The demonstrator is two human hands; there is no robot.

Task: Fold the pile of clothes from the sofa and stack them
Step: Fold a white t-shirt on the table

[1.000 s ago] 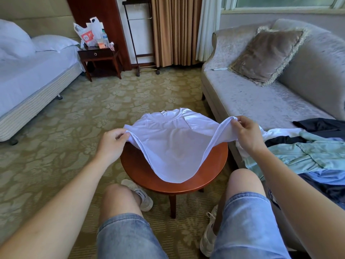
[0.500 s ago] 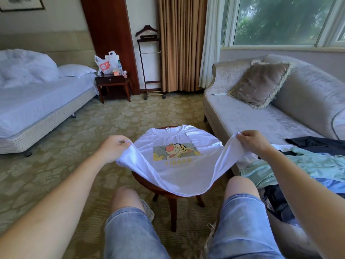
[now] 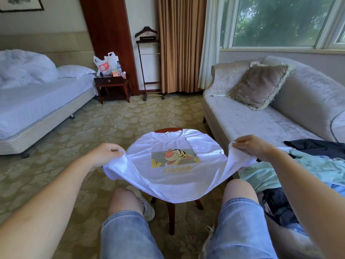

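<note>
Over the counter (image 3: 160,130), left hand (image 3: 104,154) and right hand (image 3: 252,146) each pinch a shirt (image 3: 173,182) side; keep tension even, then lower it flat.

Round table (image 3: 171,217) draped by white T-shirt (image 3: 168,181); only far rim bare. Open carpet (image 3: 115,118) left and far of table. Right: sofa (image 3: 252,124) seat bare at far end up to cushion (image 3: 259,85); clothes pile (image 3: 308,165) blocks near end. Knees (image 3: 237,191) crowd table's near edge.

left hand (image 3: 104,154): pinches T-shirt (image 3: 173,181) edge | right hand (image 3: 252,146): pinches opposite edge | arms: extended forward, spread
</note>
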